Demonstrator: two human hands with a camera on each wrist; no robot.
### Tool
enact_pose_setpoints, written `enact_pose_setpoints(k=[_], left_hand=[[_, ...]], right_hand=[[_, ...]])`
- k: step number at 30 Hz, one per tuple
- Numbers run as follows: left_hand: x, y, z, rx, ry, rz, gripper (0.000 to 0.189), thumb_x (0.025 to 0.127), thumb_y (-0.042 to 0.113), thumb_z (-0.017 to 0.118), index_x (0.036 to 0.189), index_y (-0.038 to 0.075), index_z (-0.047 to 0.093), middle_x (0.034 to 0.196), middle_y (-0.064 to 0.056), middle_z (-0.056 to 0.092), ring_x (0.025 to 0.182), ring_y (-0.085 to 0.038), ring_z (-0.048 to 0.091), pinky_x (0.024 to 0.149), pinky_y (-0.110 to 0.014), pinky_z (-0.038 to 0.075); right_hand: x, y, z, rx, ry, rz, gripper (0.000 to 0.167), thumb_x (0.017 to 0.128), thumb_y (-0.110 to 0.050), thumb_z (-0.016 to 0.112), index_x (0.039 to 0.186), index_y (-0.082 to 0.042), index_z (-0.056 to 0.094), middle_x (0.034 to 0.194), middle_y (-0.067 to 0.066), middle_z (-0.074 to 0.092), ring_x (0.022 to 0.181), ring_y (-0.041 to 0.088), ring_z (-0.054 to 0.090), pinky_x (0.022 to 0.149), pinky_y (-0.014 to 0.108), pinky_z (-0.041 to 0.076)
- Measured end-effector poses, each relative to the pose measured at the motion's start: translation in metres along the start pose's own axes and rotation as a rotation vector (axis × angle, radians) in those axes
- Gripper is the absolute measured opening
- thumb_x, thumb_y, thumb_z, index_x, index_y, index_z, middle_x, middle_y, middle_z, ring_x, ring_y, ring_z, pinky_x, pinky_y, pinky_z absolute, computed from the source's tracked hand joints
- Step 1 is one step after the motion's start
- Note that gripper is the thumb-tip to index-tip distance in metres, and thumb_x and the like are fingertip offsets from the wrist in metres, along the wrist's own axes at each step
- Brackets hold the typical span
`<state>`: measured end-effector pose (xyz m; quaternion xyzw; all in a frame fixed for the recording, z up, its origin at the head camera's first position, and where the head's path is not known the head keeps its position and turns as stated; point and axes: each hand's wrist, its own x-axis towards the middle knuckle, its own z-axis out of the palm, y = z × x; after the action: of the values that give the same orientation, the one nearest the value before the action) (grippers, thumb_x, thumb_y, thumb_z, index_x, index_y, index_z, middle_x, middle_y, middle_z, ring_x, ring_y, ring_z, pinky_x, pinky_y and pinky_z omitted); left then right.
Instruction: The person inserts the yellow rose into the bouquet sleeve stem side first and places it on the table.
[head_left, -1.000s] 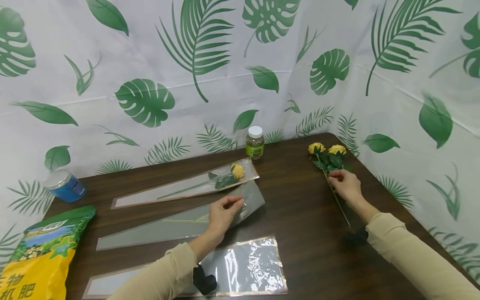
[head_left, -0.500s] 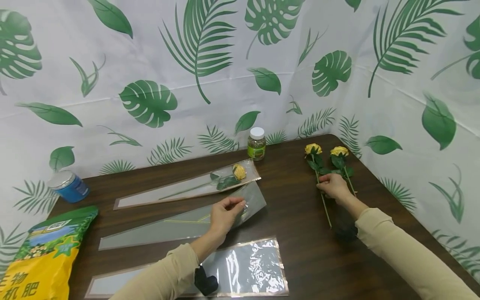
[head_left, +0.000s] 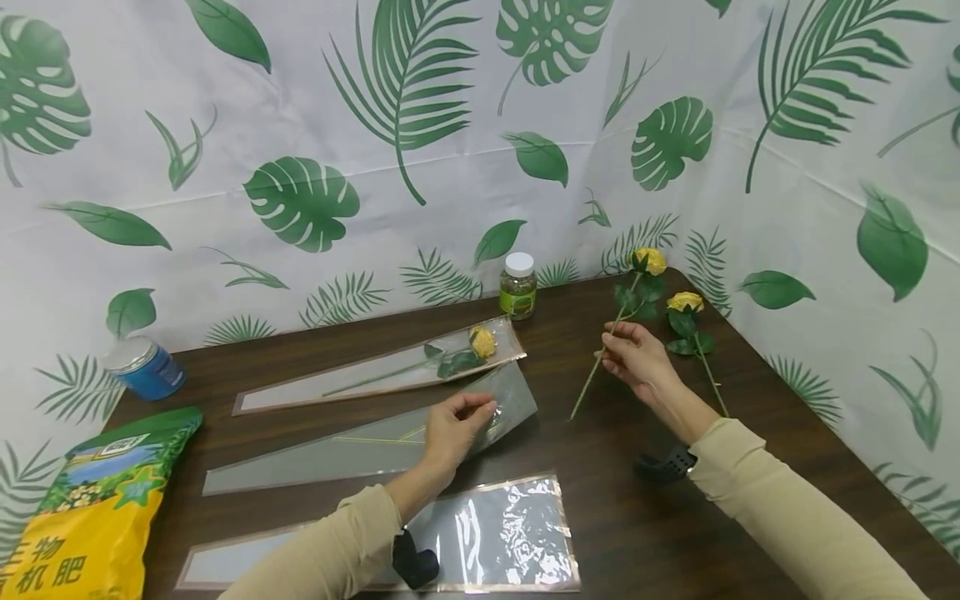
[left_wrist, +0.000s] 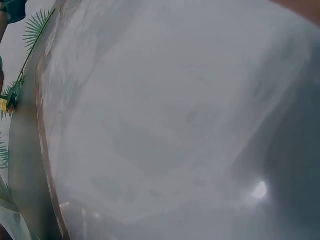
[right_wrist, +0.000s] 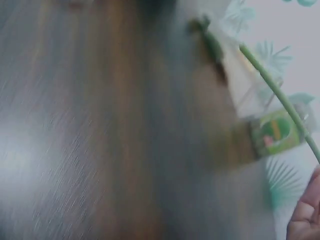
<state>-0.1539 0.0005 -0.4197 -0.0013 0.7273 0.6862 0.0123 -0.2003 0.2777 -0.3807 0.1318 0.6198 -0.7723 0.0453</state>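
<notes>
My right hand pinches the green stem of a yellow rose, which is tilted with its bloom toward the back wall. In the right wrist view the rose's stem rises from the fingertips. My left hand pinches the wide end of the middle clear flower sleeve, whose corner is lifted. A pale, shiny film with a copper-coloured edge fills most of the left wrist view. Another yellow rose lies to the right, its stem running down beside my right wrist.
Behind the middle sleeve lies a sleeve holding a yellow rose. A flat, shiny sleeve is nearest me, partly under my left forearm. A white-lidded jar stands at the back, a blue tub and yellow-green bag at left.
My right hand has separated one rose from the pair, lifted it and carried it left, tilting the stem's end toward the sleeves. The left hand keeps its pinch on the middle sleeve.
</notes>
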Motion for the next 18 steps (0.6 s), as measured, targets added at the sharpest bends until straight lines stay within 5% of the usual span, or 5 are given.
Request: enact_pose_setpoints(k=[5,10,18], left_hand=[[-0.011,0.024,-0.001,0.026,0.003,0.009,0.017,0.081,0.001,0.069,0.094,-0.010,0.067,0.087,-0.020,0.069,0.068,-0.005,0.051,0.060,-0.015,0.041],[-0.014,0.029,-0.001,0.036,0.008,0.004,0.017,0.081,0.002,0.069,0.094,-0.010,0.068,0.088,-0.020,0.069,0.068,-0.004,0.051,0.061,-0.014,0.041],[-0.014,0.029,0.000,0.040,0.004,0.015,0.016,0.081,0.000,0.069,0.094,-0.010,0.068,0.092,-0.022,0.069,0.069,-0.004,0.051,0.061,-0.014,0.040]], right_hand=[[-0.005,-0.009,0.020,0.132,0.045,-0.105,0.016,0.093,-0.009,0.056,0.105,-0.013,0.046,0.073,-0.005,0.061,0.064,0.007,0.063,0.060,0.018,0.052],[-0.008,-0.007,0.035,0.193,0.058,-0.172,0.015,0.093,-0.005,0.055,0.098,-0.012,0.044,0.069,-0.003,0.061,0.062,0.008,0.063,0.060,0.019,0.053],[-0.009,0.015,0.054,-0.013,0.120,-0.180,0.015,0.092,-0.009,0.059,0.094,-0.012,0.044,0.065,-0.011,0.062,0.061,0.003,0.061,0.064,0.020,0.051]])
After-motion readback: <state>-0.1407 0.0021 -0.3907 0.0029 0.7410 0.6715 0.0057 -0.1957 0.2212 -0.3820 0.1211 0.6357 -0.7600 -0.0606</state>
